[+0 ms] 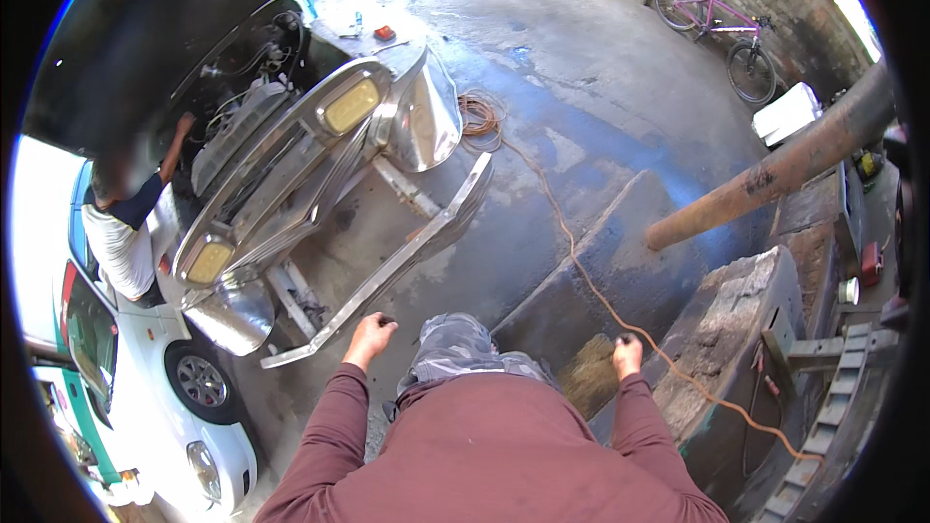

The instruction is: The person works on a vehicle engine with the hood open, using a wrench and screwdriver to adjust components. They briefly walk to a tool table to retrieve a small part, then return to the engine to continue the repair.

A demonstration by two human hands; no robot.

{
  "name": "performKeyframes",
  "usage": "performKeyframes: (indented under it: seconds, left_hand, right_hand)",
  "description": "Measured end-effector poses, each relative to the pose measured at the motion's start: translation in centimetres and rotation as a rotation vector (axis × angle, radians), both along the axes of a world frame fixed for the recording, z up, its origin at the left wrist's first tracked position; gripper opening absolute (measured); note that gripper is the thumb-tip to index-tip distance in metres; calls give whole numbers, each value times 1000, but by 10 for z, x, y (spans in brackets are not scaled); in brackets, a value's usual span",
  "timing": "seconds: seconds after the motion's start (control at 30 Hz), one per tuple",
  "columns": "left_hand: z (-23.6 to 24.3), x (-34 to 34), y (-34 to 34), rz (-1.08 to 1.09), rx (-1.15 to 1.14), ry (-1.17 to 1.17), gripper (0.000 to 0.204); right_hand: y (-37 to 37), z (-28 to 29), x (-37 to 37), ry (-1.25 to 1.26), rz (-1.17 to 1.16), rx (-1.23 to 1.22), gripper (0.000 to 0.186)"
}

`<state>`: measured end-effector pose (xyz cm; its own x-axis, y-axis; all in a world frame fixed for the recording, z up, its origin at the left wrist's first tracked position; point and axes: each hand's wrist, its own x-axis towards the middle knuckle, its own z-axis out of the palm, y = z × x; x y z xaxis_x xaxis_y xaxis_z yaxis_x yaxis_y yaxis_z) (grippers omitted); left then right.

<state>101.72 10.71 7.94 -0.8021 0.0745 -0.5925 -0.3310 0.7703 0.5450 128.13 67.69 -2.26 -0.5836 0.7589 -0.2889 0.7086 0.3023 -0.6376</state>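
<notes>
My left hand (371, 337) is in front of me with its fingers curled in. Something dark shows at its fingertips, too small to name. Nearest to it is the metal front bumper (387, 266) of a jeep-like vehicle (281, 179), whose hood stands raised; a gap lies between hand and bumper. My right hand (628, 356) hangs at my right side, also closed, with a dark patch at its fingers. Close beside it runs an orange cable (599, 292); whether they touch I cannot tell. What either hand holds, if anything, is hidden.
Another person (121, 218) reaches into the engine bay. A white car (184, 368) stands at the left. The cable leads to a coil (479, 118) on the concrete floor. At right are a slanting rusty pole (765, 169), a concrete block (727, 320), a metal rail (828, 426) and a purple bicycle (712, 15).
</notes>
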Motion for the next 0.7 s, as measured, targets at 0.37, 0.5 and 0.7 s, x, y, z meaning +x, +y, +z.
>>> performKeyframes:
  seconds: [0.37, 0.5, 0.7]
  left_hand:
    - [-46, -306, 96, 414, 18, 880, 26]
    - [-36, -412, 208, 618, 182, 1046, 32]
    - [47, -485, 183, 778, -67, 1199, 30]
  right_hand:
    - [94, -154, -284, -36, 66, -184, 15]
    - [232, -253, -224, -268, 199, -206, 16]
    - [384, -213, -392, -379, 267, 68, 29]
